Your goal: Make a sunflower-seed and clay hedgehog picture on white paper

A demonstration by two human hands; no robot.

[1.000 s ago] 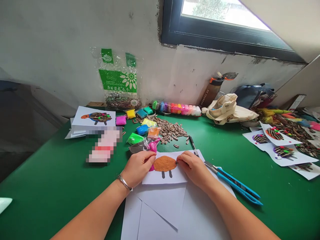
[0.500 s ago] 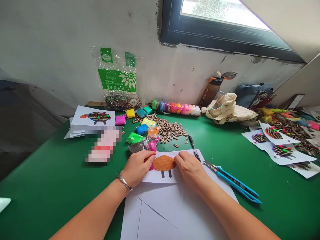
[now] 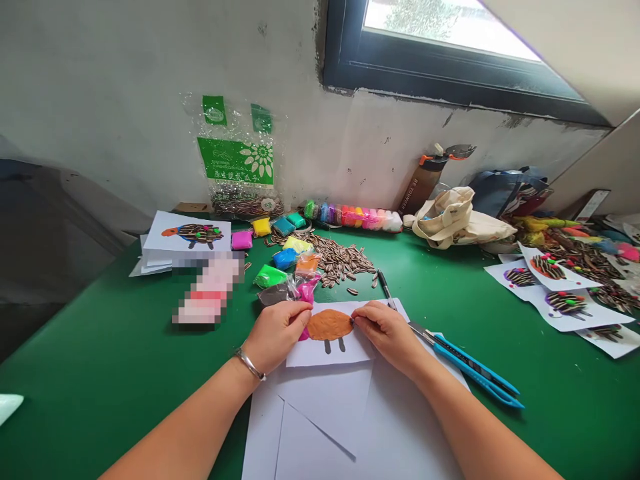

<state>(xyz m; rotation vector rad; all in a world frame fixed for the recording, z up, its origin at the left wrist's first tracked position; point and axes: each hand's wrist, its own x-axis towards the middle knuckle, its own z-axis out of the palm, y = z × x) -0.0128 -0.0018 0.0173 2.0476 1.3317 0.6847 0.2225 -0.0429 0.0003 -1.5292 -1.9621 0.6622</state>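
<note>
A small white card [image 3: 330, 353] lies on white paper sheets [image 3: 340, 427] on the green table [image 3: 100, 373]. An orange clay oval [image 3: 329, 325] with two dark printed legs fills the card's top. My left hand [image 3: 275, 335] rests curled on the card's left edge, fingertips against the clay's left side by a bit of pink clay [image 3: 303, 333]. My right hand [image 3: 387, 332] has its fingers pinched together at the oval's right edge. What they pinch is too small to make out.
Coloured clay packets [image 3: 285, 259], a heap of sunflower seeds [image 3: 343, 259] and a pen [image 3: 385, 288] lie beyond the card. A blue utility knife [image 3: 470, 367] is right of my right hand. Finished seed pictures [image 3: 565, 290] sit far right, a card stack [image 3: 187, 240] far left.
My right hand's fingertips slid left onto the clay's right edge half a second ago and have drawn back to that edge. The left hand has hardly moved.
</note>
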